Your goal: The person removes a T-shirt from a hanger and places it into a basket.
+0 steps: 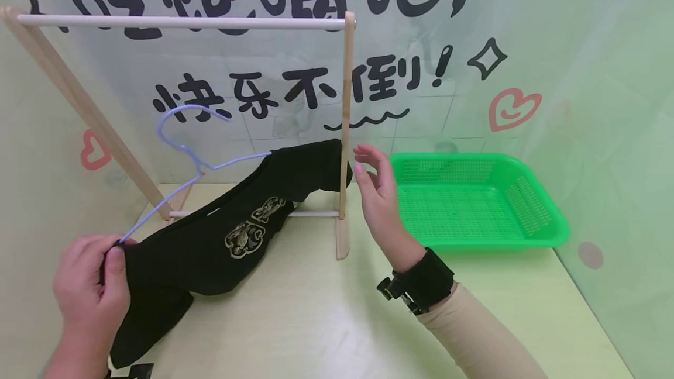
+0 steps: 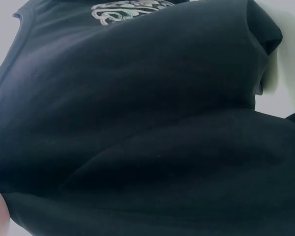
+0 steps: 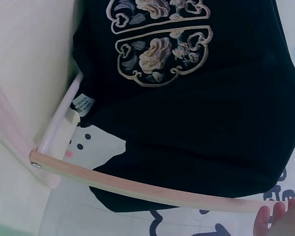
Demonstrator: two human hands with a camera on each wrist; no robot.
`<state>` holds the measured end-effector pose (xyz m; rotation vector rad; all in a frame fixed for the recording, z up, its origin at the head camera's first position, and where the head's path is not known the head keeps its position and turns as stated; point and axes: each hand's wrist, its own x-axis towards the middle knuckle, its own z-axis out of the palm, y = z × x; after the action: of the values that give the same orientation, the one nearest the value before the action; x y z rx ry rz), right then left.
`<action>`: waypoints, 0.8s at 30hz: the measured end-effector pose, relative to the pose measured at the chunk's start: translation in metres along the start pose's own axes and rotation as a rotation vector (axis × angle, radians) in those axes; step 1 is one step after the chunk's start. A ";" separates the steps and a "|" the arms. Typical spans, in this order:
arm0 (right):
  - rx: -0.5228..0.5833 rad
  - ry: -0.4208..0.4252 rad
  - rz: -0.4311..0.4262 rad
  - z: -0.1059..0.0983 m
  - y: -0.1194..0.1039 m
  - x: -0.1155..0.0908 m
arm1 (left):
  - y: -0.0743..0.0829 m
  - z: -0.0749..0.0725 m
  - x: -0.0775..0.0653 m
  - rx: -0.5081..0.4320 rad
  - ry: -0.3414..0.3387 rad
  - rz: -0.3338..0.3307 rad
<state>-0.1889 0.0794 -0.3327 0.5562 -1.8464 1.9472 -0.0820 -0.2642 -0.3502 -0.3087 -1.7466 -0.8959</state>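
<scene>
Black short-sleeved T-shirt (image 1: 168, 262): on a lavender hanger (image 1: 199, 167), slanting above the desk (image 1: 295, 320); its far sleeve passes behind the near upright of the wooden garment rack (image 1: 344, 104). Hanger hook is free of the top bar (image 1: 184, 21).

Hands: left hand (image 1: 92, 291) pinches the near shoulder together with the hanger's end. Right hand (image 1: 379, 192) is loosely bent, grasping nothing, just beside the upright; contact with it cannot be told.

Handling (judged): cloth light, soft, limp, not fragile; likely to slip off the thin hanger arms if tilted. Hanger looks slim and fairly stiff. Best hold: the hanger's neck below the hook, or cloth and arm pinched together at a shoulder.

Count: T-shirt 1, with 2 embroidered motifs (image 1: 245, 240) showing; hanger 1; rack 1; green perforated basket (image 1: 560, 231) 1; hands 2.
</scene>
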 end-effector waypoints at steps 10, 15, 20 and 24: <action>-0.189 -0.071 -0.282 -0.001 -0.019 -0.011 | 0.014 0.011 0.000 -0.124 -0.082 0.114; -0.325 -0.248 -0.382 0.007 -0.039 -0.024 | 0.019 0.020 -0.004 -0.171 -0.162 0.191; -0.371 -0.395 -0.403 0.015 -0.050 -0.036 | 0.020 0.029 -0.010 -0.163 -0.254 0.226; -0.338 -0.420 -0.360 0.017 -0.050 -0.043 | 0.019 0.036 -0.015 -0.150 -0.320 0.244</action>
<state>-0.1258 0.0639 -0.3129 1.1575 -2.0793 1.3188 -0.0905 -0.2234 -0.3600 -0.7831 -1.8828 -0.8332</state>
